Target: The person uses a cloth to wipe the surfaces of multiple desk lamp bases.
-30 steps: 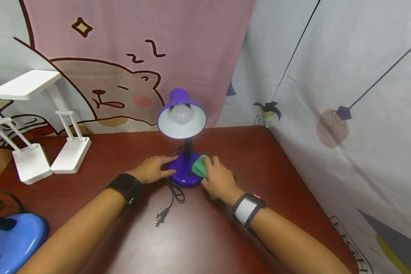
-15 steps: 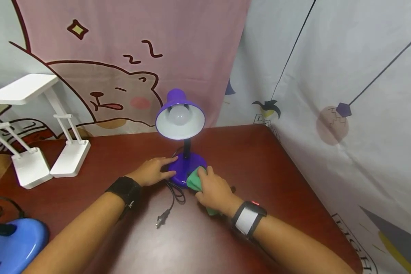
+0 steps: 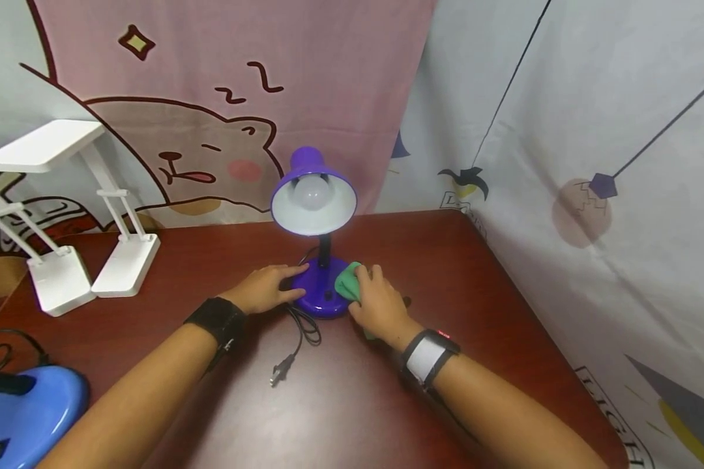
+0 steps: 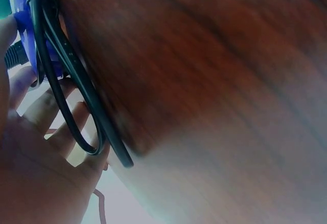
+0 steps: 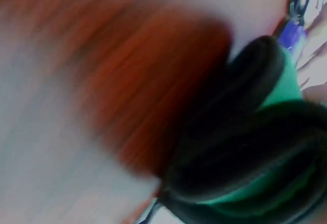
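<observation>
A purple desk lamp (image 3: 312,294) with a white-lined shade stands upright on the table, its bulb facing forward. My left hand (image 3: 262,288) rests against the left side of its round base, thumb and forefinger extended onto the rim. In the left wrist view, a looped black cable (image 4: 76,70) hangs in front of that hand's fingers. On the base's right side, my right hand (image 3: 381,309) grips a folded green cloth (image 3: 347,281) and presses it to the surface. Dark folds of the cloth (image 5: 288,86) fill much of the right wrist view; the fingers there are mostly hidden.
The lamp's cable ends in a plug (image 3: 279,371) on the reddish-brown table (image 3: 305,417). Two white folding lamps, one with its base (image 3: 126,264) by the other's, stand at the back left. A blue lamp base (image 3: 35,404) lies front left. Printed fabric (image 3: 340,78) hangs behind.
My right hand slid the cloth toward me and left over the base's front, then back up to the right. My left hand has stayed at the base's left side.
</observation>
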